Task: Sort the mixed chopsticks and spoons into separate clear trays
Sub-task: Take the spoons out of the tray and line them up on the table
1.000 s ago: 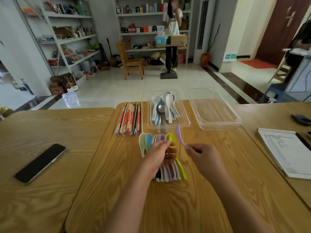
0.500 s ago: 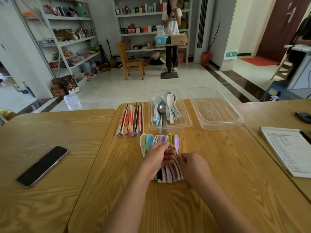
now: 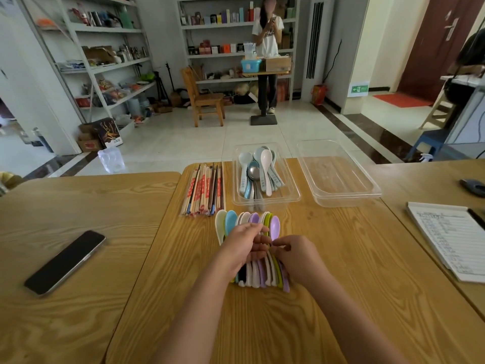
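Observation:
A row of coloured plastic spoons [image 3: 231, 223] lies side by side on the wooden table in front of me. My left hand [image 3: 245, 244] lies over the middle of the row, its fingers curled round the handles. My right hand [image 3: 294, 256] pinches the handle of the purple spoon [image 3: 274, 228] at the row's right end. A bundle of chopsticks [image 3: 203, 190] lies farther back on the left. To their right, a clear tray [image 3: 294, 197] holds several spoons. A second clear tray [image 3: 341, 177] stands beside it with nothing in it.
A black phone [image 3: 65, 261] lies on the left table. A notepad [image 3: 451, 237] and a dark object [image 3: 473, 186] lie on the right table. A person stands at a shelf far behind, beside a wooden chair [image 3: 203, 99].
My right hand brought the purple spoon down from the air and laid it at the right end of the row. My left hand stayed on the spoons.

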